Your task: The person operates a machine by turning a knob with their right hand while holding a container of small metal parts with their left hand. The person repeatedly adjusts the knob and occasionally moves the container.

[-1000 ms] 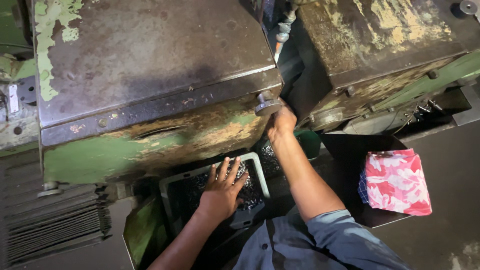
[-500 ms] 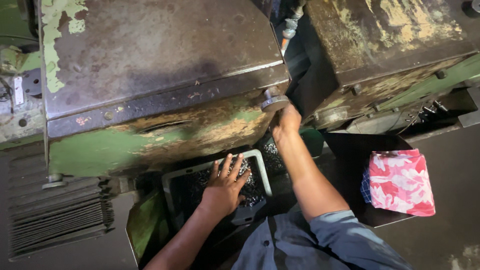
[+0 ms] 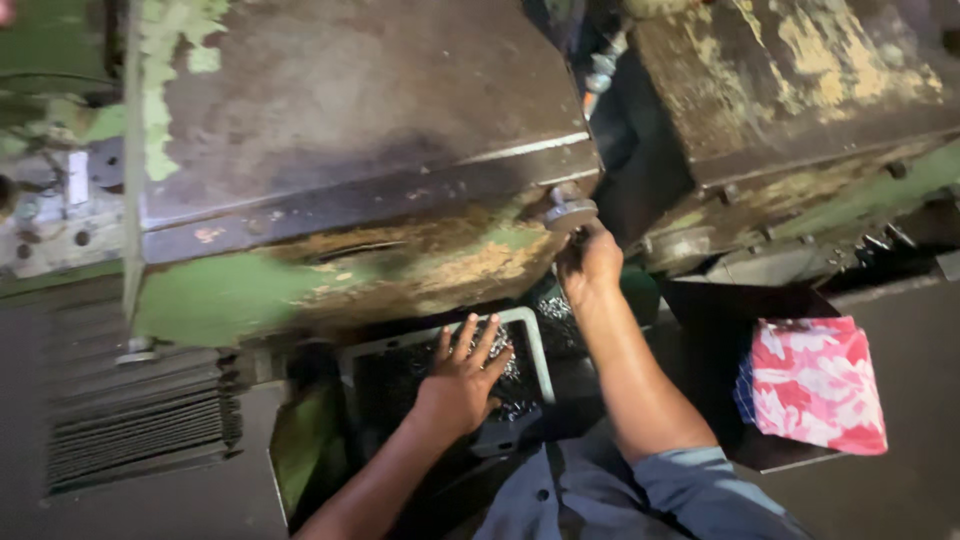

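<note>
Sleeves of a grey-blue shirt [image 3: 640,495] occupy the nearest part of the view, at the bottom edge. Both forearms extend forward from there.

Left hand [image 3: 460,385]: the palm lies flat, the fingers [image 3: 470,340] spread wide, the grip fully open and closed on nothing. It rests on dark, glinting metal pieces [image 3: 515,380] that fill a shallow tray [image 3: 535,345] with a pale frame. The tray sits low, under the overhang of the machine, and the hand covers its middle and right part.

Right hand [image 3: 590,262]: it reaches farther forward and higher than the left. Its fingers curl up around a round metal knob [image 3: 568,212] at the lower right corner of the machine housing. The grip appears closed on the knob; the fingertips are in shadow. The knob is well apart from the tray and above it.

To the right, near the right elbow, a red and white patterned cloth [image 3: 815,385] lies on a dark ledge.

Farthest away, the green machine housing [image 3: 340,180] shows rust and flaking paint. A 2nd worn block [image 3: 790,80] stands to its right, across a dark gap.
</note>
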